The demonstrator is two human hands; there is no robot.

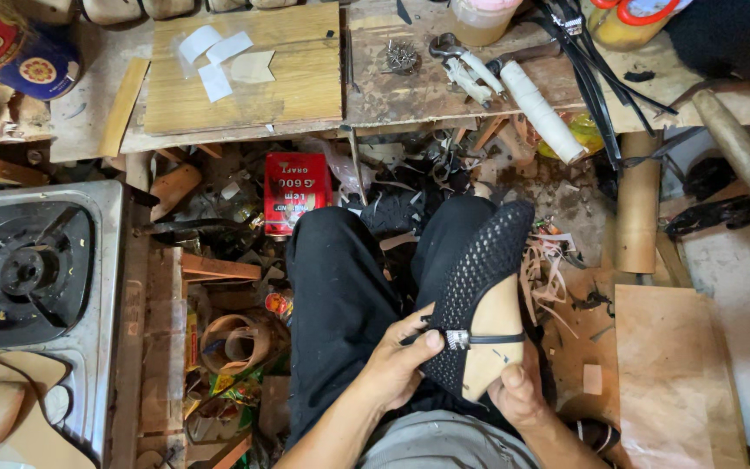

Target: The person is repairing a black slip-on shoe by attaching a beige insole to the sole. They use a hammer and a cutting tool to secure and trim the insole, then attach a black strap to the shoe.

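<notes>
Hands meet on a black mesh shoe upper stretched over a pale tan last [479,300], which rests on the person's lap, on the black trouser leg [340,304], not on the table. Its long axis runs from the pointed black toe, up and away from the body toward the littered floor, down to the tan heel end close to the waist, leaning a little to the right as it goes away. The left hand [397,365] comes in from the shoe's left side; its fingers are closed around the left edge of the mesh, with the thumb tip pressed just beside a small silver buckle [457,340] on a thin black strap [496,338] that crosses the tan surface from side to side. The right hand [518,395] sits under and behind the heel end, cupping it, thumb lying on the tan edge; how tightly it clenches I cannot tell, since most of its fingers are hidden beneath the shoe. Of the two, the left hand is the nearer to the buckle and strap, touching or nearly touching them, while the right one only steadies the heel. Well apart, beyond the knees, a worn wooden table [305,87] spans the top edge of the view, a red tin [295,193] lies below its front edge, and a steel gas burner [32,269] sits off to the left.
</notes>
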